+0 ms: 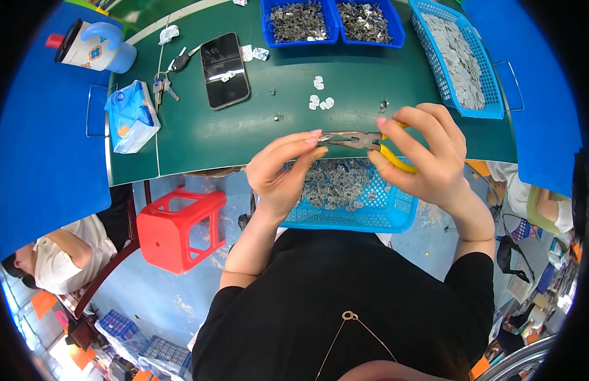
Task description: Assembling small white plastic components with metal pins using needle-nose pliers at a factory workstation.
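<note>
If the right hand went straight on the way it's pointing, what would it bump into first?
Probably the left hand. The right hand holds yellow-handled, long-nosed metal pliers pointing left, their tips already at the left hand's fingertips. Exact depth is hard to tell.

1 pair of yellow-handled pliers (pixel 365 140) — held sideways, nose pointing left, 1 small silvery part (pixel 325 138) — at the tip

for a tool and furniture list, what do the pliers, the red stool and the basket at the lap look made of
Pliers: dull grey metal, judging by its sheen; smooth yellow grips, probably plastic or rubber.

Red stool: likely glossy moulded plastic, with rounded edges.

Light blue basket: likely plastic, its walls evenly perforated.
</note>
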The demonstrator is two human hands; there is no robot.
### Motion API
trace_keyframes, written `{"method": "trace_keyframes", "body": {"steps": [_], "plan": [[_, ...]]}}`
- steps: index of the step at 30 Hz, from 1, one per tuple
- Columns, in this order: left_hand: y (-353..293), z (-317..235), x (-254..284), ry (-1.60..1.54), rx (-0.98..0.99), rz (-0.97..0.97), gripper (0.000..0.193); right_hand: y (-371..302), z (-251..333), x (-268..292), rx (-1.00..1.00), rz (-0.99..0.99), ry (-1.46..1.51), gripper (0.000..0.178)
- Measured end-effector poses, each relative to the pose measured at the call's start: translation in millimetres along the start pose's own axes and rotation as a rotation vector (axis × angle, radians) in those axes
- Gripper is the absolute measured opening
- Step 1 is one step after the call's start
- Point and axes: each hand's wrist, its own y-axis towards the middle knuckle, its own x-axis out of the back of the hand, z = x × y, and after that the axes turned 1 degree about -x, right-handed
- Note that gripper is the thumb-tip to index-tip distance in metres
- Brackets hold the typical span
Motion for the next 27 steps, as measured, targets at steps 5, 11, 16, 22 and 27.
{"method": "trace_keyframes", "body": {"steps": [5,11,16,22,27], "plan": [[0.6,-2.5,0.7,0.04,-0.019,0.02,0.025,7.3,2.2,3.2,0.102,0.037,-0.059,0.041],[-0.5,-3.8,1.2,0.06,-0.029,0.027,0.025,9.5,4.7,7.2,0.173,0.034,-0.109,0.041],[0.0,-6.4,1.2,0.053,0.002,0.025,0.025,9.2,6.1,8.4,0.234,0.022,-0.168,0.04],[1.3,-9.9,-1.2,0.066,0.004,0.032,0.025,11.9,7.4,8.4,0.25,0.034,-0.154,0.039],[-2.7,-6.9,-3.0,0.096,0.018,0.025,0.025,11.5,5.0,9.0,0.269,0.071,-0.118,0.039]]}}
